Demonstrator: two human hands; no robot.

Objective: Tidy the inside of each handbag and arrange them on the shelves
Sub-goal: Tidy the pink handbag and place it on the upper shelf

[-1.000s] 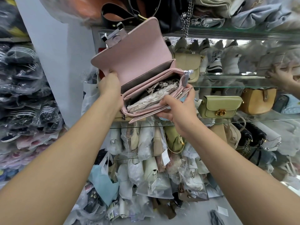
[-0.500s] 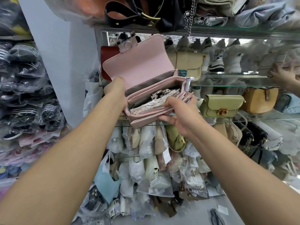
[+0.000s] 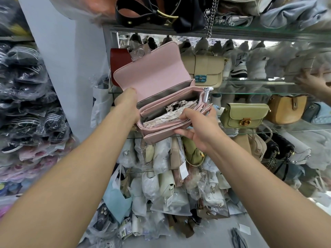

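Note:
A pink handbag point(image 3: 155, 76) hangs in the air in front of the glass shelves, its flap thrown up and its silver clasp at the top. My left hand point(image 3: 126, 102) grips the bag's left end. My right hand point(image 3: 198, 126) holds the bag's front right edge, thumb over the open zip pocket. Crumpled stuffing paper point(image 3: 177, 111) fills the middle compartment. A silver zip pull point(image 3: 206, 94) sticks up at the right end.
Glass shelves point(image 3: 250, 83) carry a beige bag point(image 3: 206, 70), an olive green bag point(image 3: 243, 115), a tan bag point(image 3: 286, 108) and a dark red bag point(image 3: 118, 59). Bagged handbags crowd below point(image 3: 161, 176). Wrapped shoes stack at left point(image 3: 26, 104). Another person's hand point(image 3: 311, 81) reaches in at right.
The pink bag and both my hands have sunk lower in view and shifted slightly right, toward the shelf. My right thumb now lies over the paper-filled pocket.

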